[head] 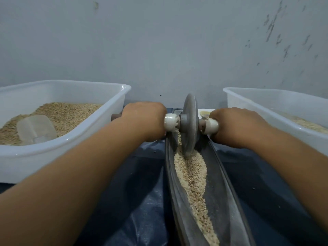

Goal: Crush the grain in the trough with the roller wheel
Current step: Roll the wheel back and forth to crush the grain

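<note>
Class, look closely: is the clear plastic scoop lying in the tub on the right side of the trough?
No: the scoop lies on the grain in the left tub, not the right tub.

The left hand (144,119) and right hand (236,127) each grip one end of the bar through the wheel (190,124). The wheel stands up in the trough (229,196), down in the grain (192,176). A white tub (71,137) with a scoop (36,129) sits to the left
</note>
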{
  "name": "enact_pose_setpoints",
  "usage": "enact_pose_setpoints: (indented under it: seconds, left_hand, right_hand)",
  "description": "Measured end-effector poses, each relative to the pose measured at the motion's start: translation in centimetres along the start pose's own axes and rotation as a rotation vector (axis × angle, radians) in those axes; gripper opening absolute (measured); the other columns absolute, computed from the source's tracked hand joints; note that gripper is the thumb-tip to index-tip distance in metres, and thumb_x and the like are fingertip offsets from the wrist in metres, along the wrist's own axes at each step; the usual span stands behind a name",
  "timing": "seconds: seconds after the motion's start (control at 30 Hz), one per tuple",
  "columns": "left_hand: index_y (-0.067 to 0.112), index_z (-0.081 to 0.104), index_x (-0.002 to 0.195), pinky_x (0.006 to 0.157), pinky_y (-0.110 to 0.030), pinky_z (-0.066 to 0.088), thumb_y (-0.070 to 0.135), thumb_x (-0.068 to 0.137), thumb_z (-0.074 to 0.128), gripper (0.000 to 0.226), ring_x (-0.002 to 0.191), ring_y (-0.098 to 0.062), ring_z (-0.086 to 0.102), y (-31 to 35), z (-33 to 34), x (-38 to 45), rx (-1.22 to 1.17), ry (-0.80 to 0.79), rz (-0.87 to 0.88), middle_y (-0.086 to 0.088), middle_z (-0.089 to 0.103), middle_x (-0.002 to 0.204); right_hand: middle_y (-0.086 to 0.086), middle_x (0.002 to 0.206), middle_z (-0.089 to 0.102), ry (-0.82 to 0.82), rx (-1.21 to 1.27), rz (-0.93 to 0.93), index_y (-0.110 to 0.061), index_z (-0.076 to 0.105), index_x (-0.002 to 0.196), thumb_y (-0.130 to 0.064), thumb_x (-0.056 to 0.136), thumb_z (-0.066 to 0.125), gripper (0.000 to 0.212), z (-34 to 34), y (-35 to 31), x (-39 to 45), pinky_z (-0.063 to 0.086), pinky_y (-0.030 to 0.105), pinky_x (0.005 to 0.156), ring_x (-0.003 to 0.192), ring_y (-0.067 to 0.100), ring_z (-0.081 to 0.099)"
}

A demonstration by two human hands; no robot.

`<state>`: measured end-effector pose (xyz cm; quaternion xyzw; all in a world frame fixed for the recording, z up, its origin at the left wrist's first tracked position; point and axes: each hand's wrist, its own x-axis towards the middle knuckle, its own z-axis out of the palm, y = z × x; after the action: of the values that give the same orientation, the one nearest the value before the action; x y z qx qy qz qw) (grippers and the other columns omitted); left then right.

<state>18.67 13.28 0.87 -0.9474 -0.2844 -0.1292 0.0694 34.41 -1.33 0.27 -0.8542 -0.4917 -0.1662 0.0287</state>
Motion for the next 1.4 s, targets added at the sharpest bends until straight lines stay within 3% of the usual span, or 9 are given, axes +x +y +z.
enact_pose_setpoints:
  seconds: [0.13, 0.3, 0.4, 0.5, 0.63, 0.77, 1.03, 1.27, 1.4]
  left_hand:
    - [0.026, 0.050, 0.070, 0.057, -0.027, 0.042, 0.026, 0.069, 0.076, 0.026, 0.064, -0.013, 0.057, -0.3, -0.5, 0.2, -0.057, -0.246, 0.062, 0.005, 0.058, 0.073]
    - [0.026, 0.047, 0.077, 0.064, -0.030, 0.040, 0.027, 0.076, 0.068, 0.021, 0.064, -0.016, 0.050, 0.2, 0.1, 0.0, -0.008, -0.010, -0.010, 0.006, 0.052, 0.070]
    - [0.025, 0.051, 0.077, 0.054, -0.026, 0.038, 0.024, 0.075, 0.074, 0.022, 0.060, -0.012, 0.051, 0.1, -1.0, -0.3, -0.064, -0.223, 0.056, 0.006, 0.054, 0.070]
    - [0.019, 0.066, 0.090, 0.044, -0.017, 0.043, 0.023, 0.072, 0.077, 0.022, 0.054, -0.011, 0.059, 0.2, -2.0, -0.7, -0.072, -0.444, 0.121, 0.003, 0.063, 0.067]
    - [0.019, 0.062, 0.090, 0.060, -0.027, 0.046, 0.024, 0.073, 0.075, 0.022, 0.071, -0.018, 0.063, 0.4, -1.3, -0.4, -0.080, -0.349, 0.062, 0.000, 0.064, 0.079]
    - [0.029, 0.049, 0.079, 0.066, -0.032, 0.043, 0.029, 0.075, 0.072, 0.024, 0.064, -0.015, 0.052, -0.1, 0.0, 0.3, -0.050, -0.091, 0.022, 0.007, 0.053, 0.071]
    - [0.027, 0.047, 0.070, 0.050, -0.026, 0.034, 0.029, 0.070, 0.075, 0.028, 0.058, -0.010, 0.051, 0.1, -0.7, -0.7, -0.036, -0.178, 0.059, 0.007, 0.054, 0.069]
    - [0.028, 0.054, 0.090, 0.069, -0.033, 0.048, 0.030, 0.074, 0.074, 0.026, 0.071, -0.013, 0.056, 1.2, -2.0, -5.0, -0.045, -0.193, 0.059, 0.008, 0.053, 0.074]
    - [0.028, 0.056, 0.097, 0.072, -0.031, 0.051, 0.029, 0.074, 0.074, 0.029, 0.076, -0.013, 0.058, 1.8, -3.9, -8.0, -0.035, -0.238, 0.103, 0.008, 0.056, 0.079]
  right_hand:
    - [-0.008, 0.076, 0.062, -0.341, 0.139, -0.021, -0.027, 0.059, 0.077, -0.032, 0.068, 0.075, 0.019, -1.4, 0.5, -0.2, 0.054, 0.035, 0.070, 0.073, 0.015, 0.062]
    - [-0.009, 0.069, 0.054, 0.144, -0.072, 0.007, -0.027, 0.048, 0.073, -0.033, 0.079, 0.061, 0.015, 0.1, -0.7, -0.2, 0.032, 0.025, 0.050, 0.062, 0.014, 0.050]
    - [-0.005, 0.073, 0.063, -0.208, 0.058, -0.053, -0.027, 0.056, 0.078, -0.036, 0.068, 0.071, 0.020, -1.3, 0.1, -0.1, 0.052, 0.032, 0.063, 0.066, 0.015, 0.060]
    - [0.000, 0.072, 0.071, -0.538, 0.200, -0.046, -0.034, 0.061, 0.077, -0.051, 0.037, 0.069, 0.044, -2.9, 0.4, -0.9, 0.053, 0.030, 0.057, 0.054, 0.013, 0.065]
    - [-0.005, 0.075, 0.065, -0.261, 0.074, -0.030, -0.028, 0.058, 0.076, -0.036, 0.067, 0.072, 0.019, -1.5, -0.1, -0.5, 0.053, 0.033, 0.064, 0.068, 0.014, 0.062]
    - [-0.011, 0.064, 0.052, 0.131, -0.076, -0.012, -0.027, 0.047, 0.071, -0.037, 0.077, 0.064, 0.020, 0.3, -0.3, 0.0, 0.028, 0.024, 0.048, 0.058, 0.004, 0.045]
    - [-0.011, 0.075, 0.057, -0.129, 0.031, -0.023, -0.029, 0.051, 0.073, -0.035, 0.073, 0.066, 0.015, -0.3, 0.1, -0.9, 0.041, 0.027, 0.058, 0.068, 0.006, 0.051]
    - [-0.010, 0.079, 0.061, -0.184, 0.023, 0.003, -0.031, 0.053, 0.078, -0.032, 0.073, 0.065, 0.013, -1.7, -1.2, -4.8, 0.044, 0.027, 0.060, 0.074, 0.012, 0.058]
    - [-0.008, 0.079, 0.066, -0.379, 0.168, -0.025, -0.030, 0.057, 0.079, -0.034, 0.070, 0.076, 0.022, -4.7, -1.5, -7.8, 0.051, 0.031, 0.066, 0.074, 0.013, 0.064]
